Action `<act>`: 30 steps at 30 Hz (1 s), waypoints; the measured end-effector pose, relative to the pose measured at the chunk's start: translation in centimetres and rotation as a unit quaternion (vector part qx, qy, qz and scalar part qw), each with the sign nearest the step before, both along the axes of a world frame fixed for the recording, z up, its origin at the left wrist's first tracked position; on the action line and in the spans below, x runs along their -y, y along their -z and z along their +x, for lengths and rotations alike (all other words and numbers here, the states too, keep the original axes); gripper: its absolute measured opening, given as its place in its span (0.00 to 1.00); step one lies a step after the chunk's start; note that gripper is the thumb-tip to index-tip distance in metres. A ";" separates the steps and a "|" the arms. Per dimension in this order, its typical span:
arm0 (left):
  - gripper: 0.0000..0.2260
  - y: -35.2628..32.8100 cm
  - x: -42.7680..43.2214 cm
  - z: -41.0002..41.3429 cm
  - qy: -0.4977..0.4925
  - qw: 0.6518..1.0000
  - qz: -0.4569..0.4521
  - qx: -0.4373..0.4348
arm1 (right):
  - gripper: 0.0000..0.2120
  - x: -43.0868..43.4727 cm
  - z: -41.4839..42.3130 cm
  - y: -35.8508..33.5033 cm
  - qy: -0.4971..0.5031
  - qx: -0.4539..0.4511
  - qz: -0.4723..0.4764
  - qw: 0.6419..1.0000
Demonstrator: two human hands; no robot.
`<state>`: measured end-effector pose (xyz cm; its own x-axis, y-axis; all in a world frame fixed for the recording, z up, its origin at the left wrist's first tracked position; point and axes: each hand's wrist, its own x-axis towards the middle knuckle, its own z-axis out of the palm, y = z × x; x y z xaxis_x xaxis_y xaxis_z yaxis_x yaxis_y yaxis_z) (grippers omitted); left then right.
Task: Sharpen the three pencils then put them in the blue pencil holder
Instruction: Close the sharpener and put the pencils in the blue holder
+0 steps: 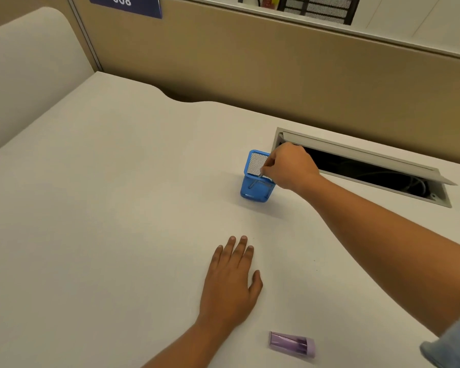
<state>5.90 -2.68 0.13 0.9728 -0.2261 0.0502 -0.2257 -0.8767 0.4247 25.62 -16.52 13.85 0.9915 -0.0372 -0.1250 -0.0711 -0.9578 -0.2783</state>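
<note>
The blue mesh pencil holder (254,185) stands on the white desk (117,208), right of centre. My right hand (290,166) is over its rim, fingers pinched on the top of a pencil (258,179) that slants down inside the holder. Through the mesh I make out pencil shafts, but I cannot tell how many. My left hand (231,280) lies flat on the desk nearer to me, palm down, fingers apart, holding nothing. A purple sharpener (292,343) lies on its side near the front edge.
An open cable tray (369,171) with a raised lid is sunk into the desk just behind and right of the holder. A tan partition wall (276,75) bounds the desk's far side.
</note>
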 end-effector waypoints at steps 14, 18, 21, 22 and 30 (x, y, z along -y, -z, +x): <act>0.23 -0.1 -0.1 0.0 0.003 1.000 0.000 0.008 | 0.06 5.0 -9.6 -0.4 0.070 0.079 0.220 0.970; 0.23 -0.3 -0.2 -0.1 0.005 1.000 0.007 0.010 | 0.06 7.2 -18.1 2.9 0.035 0.012 0.242 0.970; 0.24 -0.3 -0.2 -0.1 0.000 1.000 0.018 0.009 | 0.16 8.2 -23.9 5.0 -0.034 -0.077 0.224 0.971; 0.24 -0.2 -0.2 -0.1 0.002 1.000 0.025 0.007 | 0.20 8.4 -25.4 5.6 -0.065 -0.099 0.212 0.970; 0.25 -0.1 0.2 -0.5 0.010 1.000 0.029 -0.002 | 0.17 9.4 -30.2 8.8 -0.094 -0.083 0.185 0.975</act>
<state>5.42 -2.83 0.28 0.9680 -0.2486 0.0329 -0.2426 -0.8953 0.3737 -4.58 -25.92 5.07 0.9414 0.2215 -0.2544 0.0232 -0.7950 -0.6062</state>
